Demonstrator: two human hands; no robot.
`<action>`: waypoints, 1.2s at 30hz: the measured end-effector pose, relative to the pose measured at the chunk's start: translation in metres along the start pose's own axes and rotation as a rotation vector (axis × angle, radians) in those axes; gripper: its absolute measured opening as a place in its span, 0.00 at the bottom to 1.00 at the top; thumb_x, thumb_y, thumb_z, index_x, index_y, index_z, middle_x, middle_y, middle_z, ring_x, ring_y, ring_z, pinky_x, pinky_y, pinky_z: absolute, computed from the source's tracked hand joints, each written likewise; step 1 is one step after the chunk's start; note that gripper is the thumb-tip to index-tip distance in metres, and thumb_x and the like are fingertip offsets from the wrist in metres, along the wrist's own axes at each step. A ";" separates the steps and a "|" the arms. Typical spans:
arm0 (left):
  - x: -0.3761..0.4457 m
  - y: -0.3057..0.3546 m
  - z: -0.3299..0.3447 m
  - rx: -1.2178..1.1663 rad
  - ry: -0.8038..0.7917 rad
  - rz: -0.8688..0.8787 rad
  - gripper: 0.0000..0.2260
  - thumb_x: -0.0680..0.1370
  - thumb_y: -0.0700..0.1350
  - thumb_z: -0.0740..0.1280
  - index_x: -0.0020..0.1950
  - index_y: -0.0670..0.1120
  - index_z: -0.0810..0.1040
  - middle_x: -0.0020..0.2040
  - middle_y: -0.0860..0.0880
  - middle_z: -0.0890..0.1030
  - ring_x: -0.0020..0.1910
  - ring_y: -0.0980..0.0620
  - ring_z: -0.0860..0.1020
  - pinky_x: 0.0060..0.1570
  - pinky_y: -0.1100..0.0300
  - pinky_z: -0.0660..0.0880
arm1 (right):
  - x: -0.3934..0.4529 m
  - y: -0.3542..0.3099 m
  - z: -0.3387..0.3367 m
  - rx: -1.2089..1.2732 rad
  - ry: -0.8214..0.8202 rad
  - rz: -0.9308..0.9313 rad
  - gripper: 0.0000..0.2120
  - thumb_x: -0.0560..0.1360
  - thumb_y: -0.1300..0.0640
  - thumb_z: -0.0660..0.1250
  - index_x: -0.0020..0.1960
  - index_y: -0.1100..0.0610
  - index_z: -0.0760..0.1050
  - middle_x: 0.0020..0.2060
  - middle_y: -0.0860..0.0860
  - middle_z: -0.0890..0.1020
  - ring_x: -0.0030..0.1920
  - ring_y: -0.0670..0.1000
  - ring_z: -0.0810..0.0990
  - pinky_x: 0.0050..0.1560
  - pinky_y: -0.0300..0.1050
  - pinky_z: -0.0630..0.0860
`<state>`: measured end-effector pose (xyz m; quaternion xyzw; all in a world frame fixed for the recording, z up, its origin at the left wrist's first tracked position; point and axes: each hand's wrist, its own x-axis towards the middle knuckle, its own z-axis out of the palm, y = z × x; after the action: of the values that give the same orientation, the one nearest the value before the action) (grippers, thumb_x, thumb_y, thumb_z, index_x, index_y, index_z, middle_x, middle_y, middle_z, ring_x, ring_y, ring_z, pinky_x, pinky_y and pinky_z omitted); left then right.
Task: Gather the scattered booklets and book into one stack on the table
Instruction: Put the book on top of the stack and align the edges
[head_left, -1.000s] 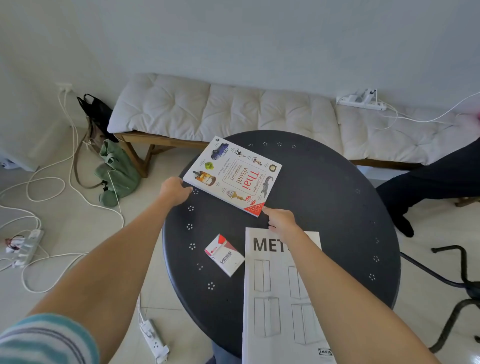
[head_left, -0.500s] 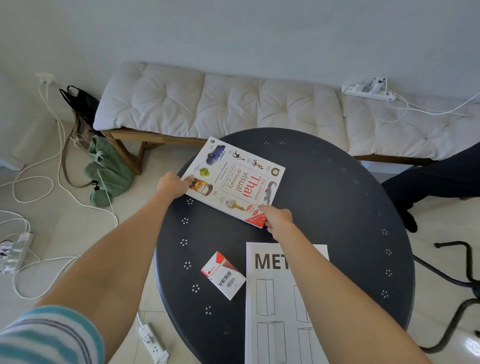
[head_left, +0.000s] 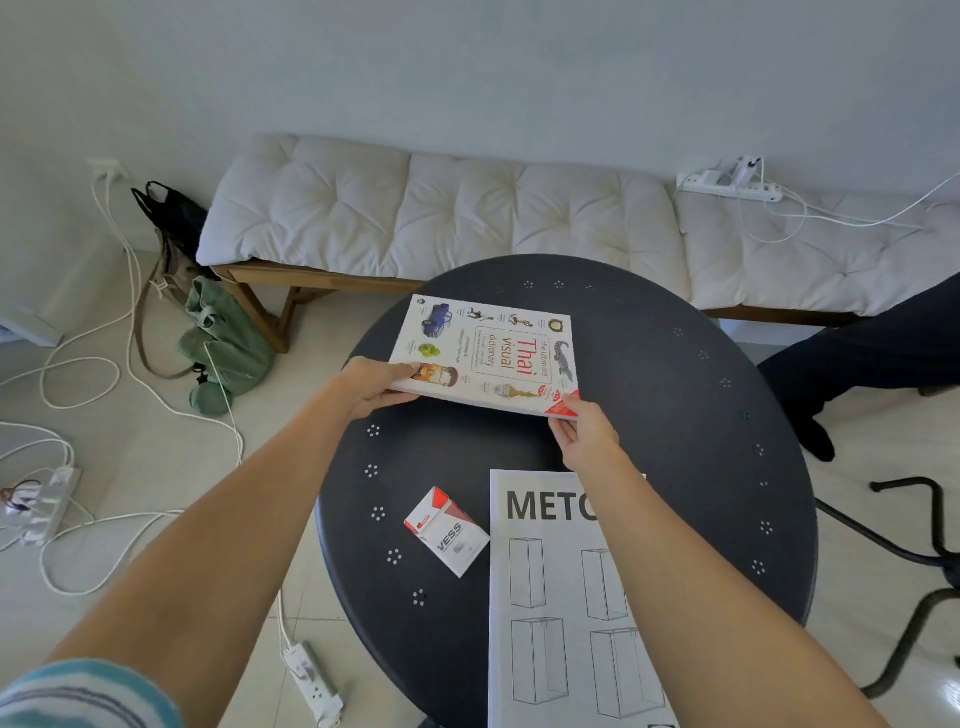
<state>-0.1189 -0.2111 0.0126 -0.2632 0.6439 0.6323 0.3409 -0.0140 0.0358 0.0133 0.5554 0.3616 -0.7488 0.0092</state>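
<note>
A white Thai visual dictionary book (head_left: 493, 353) is tilted up off the round black table (head_left: 691, 415), its near edge raised. My left hand (head_left: 371, 387) grips the book's near left corner, thumb on the cover. My right hand (head_left: 584, 434) pinches its near right corner by the red flash. A large white assembly booklet (head_left: 566, 608) lies flat at the table's near edge, partly under my right forearm. A small red and white booklet marked VESS (head_left: 448, 530) lies just left of it.
A cushioned wooden bench (head_left: 467, 218) runs behind the table. Bags (head_left: 218, 338) lean at its left end. Cables and power strips (head_left: 311, 680) lie on the floor to the left. A person's dark leg (head_left: 857, 358) and a black chair base (head_left: 924, 561) are at right.
Both hands closed on the book's near corners and lifted its near edge off the table. The book turned a little and shifted right.
</note>
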 end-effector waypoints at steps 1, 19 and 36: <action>-0.009 -0.002 0.006 -0.007 -0.036 0.000 0.10 0.72 0.38 0.72 0.51 0.38 0.78 0.53 0.42 0.83 0.47 0.49 0.83 0.35 0.58 0.83 | -0.004 0.001 -0.003 0.040 -0.015 -0.009 0.10 0.72 0.63 0.72 0.52 0.61 0.77 0.49 0.56 0.85 0.48 0.51 0.85 0.50 0.43 0.82; -0.113 -0.112 0.079 -0.331 0.028 -0.033 0.11 0.74 0.32 0.69 0.56 0.34 0.75 0.54 0.38 0.81 0.47 0.44 0.81 0.46 0.54 0.78 | -0.054 0.026 -0.071 -0.117 -0.091 -0.106 0.17 0.77 0.68 0.63 0.65 0.60 0.72 0.57 0.57 0.82 0.42 0.51 0.82 0.30 0.45 0.78; -0.148 -0.171 0.073 0.354 -0.296 0.045 0.10 0.73 0.43 0.72 0.52 0.45 0.77 0.51 0.48 0.85 0.43 0.50 0.85 0.37 0.55 0.82 | -0.069 0.020 -0.192 -0.695 -0.217 -0.087 0.10 0.79 0.61 0.63 0.59 0.56 0.76 0.53 0.55 0.84 0.53 0.56 0.83 0.55 0.57 0.79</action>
<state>0.1142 -0.1623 0.0208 -0.0893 0.6935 0.5486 0.4583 0.1796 0.1000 0.0374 0.4204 0.6145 -0.6356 0.2040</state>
